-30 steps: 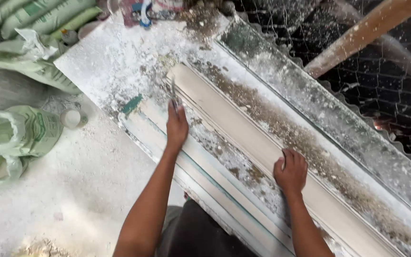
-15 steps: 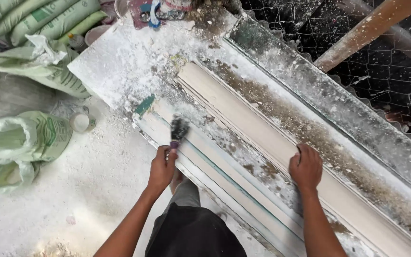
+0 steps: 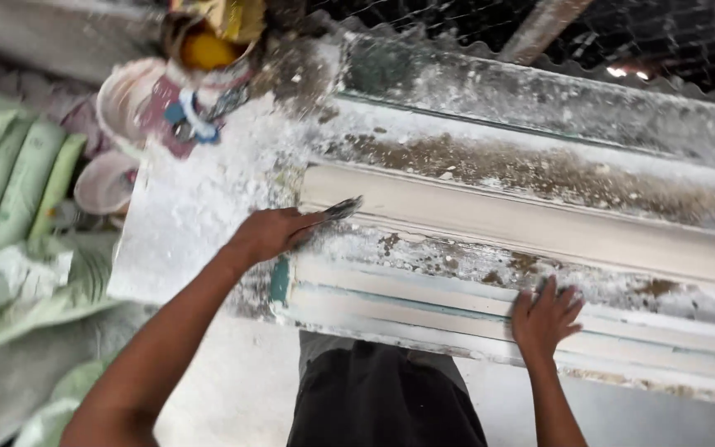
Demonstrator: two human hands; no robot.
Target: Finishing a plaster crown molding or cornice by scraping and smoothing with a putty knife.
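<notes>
The brush (image 3: 343,207), held lower on the desk (image 3: 184,223) half a second ago, has been carried up by the closed left hand (image 3: 271,233) to the end of the long pale moulding (image 3: 539,223). The right hand (image 3: 544,314) is spread flat, empty, on the lower strips; brushing looks underway.

hands 2 (image 3: 271,233) | brush 1 (image 3: 341,208) | moulding 1 (image 3: 539,219) | buckets 2 (image 3: 126,95)

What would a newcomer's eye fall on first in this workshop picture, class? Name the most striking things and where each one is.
The long pale moulding running across the powder-caked bench stands out first. The left hand presses a small brush against its near end, while the right hand rests flat on the lower strip. Green sacks pile at the far left.
</notes>
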